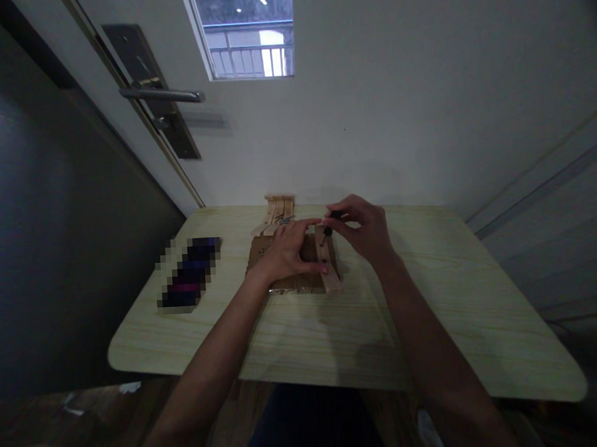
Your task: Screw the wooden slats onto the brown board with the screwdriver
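My right hand (363, 227) pinches a small black-handled screwdriver (328, 231), its tip pointing down at a pale wooden strip (332, 282). The strip lies lengthwise over the right side of a flat brown cardboard piece (307, 251). Spread across the cardboard is my left hand (283, 254), with its thumb on the strip's lower part and its index finger reaching toward the strip's far end. Whether a screw sits under the tip is too small to tell.
Behind my left hand lie more wooden pieces (280, 203) with several small metal bits (284, 219), perhaps screws. A dark pixelated object (191, 276) rests at the left of the table (447, 296). A white door with a metal handle (166, 95) stands right behind the table.
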The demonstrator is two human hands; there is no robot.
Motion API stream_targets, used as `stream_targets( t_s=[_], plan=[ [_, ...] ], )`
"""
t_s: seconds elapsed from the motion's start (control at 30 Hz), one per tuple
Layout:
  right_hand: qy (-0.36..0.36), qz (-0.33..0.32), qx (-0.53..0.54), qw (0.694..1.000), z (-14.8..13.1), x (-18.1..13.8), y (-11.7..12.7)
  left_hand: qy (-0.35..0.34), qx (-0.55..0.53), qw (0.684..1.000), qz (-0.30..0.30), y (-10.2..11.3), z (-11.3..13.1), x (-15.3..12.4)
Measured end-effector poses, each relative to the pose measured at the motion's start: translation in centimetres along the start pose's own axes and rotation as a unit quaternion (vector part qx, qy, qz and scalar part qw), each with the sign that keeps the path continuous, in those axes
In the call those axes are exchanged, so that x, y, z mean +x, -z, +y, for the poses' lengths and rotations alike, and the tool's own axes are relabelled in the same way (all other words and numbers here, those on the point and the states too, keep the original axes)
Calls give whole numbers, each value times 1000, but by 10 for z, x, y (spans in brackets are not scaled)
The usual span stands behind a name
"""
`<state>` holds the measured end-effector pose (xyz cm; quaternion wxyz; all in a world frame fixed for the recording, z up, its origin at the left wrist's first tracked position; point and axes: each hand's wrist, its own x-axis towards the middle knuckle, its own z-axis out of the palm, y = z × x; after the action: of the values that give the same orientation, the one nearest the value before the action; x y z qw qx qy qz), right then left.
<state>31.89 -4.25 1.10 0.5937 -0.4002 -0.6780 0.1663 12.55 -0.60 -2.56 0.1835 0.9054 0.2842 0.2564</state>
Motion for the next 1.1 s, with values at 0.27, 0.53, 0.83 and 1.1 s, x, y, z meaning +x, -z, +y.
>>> stream_targets(
  t_s=[0.27, 0.53, 0.83, 1.1],
  plan=[
    [28, -19, -11, 999, -2, -3, 2, -3, -14, 1000, 5, 0, 1, 0],
    [30, -39, -7, 999, 0, -4, 4, -5, -10, 1000, 1, 1, 2, 0],
    [32, 9, -25, 999, 3, -3, -1, -3, 1, 1000, 2, -1, -1, 0],
    [44, 25, -33, 998, 5, -3, -7, 8, -13, 1000, -2, 1, 3, 0]
  ],
)
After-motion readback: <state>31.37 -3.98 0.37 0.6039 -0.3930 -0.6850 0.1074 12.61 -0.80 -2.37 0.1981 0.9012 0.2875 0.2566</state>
